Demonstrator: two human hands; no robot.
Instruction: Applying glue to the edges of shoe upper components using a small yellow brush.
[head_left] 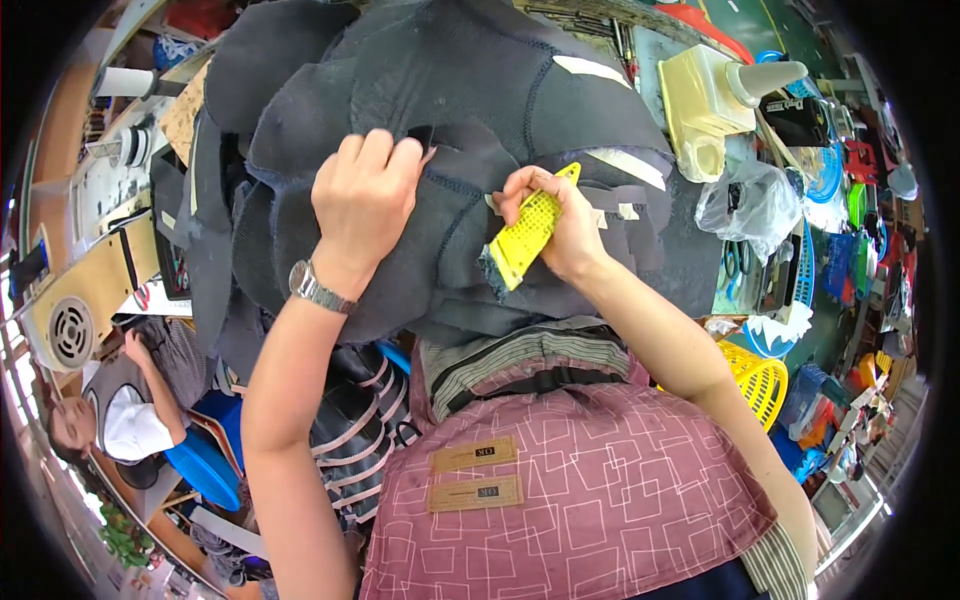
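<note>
A large pile of black, neoprene-like fabric (400,85) with dark blue stitched seams lies in front of me. My left hand (368,195), with a metal watch on its wrist, is closed over the fabric. Its fingers seem to pinch a raised fold of it; the fingertips are mostly hidden. My right hand (555,220) grips a yellow perforated plastic tool (525,238) slantwise above the cloth. The tool's lower end is dark and crusted. Pale strips (628,168) are stuck to the fabric near my right hand.
At the right stand a cream plastic container (705,90) with a spout, a clear plastic bag (750,208) and scissors (738,262). Below them is a yellow basket (755,385). A person (140,400) sits at the left, near a beige machine panel (75,325).
</note>
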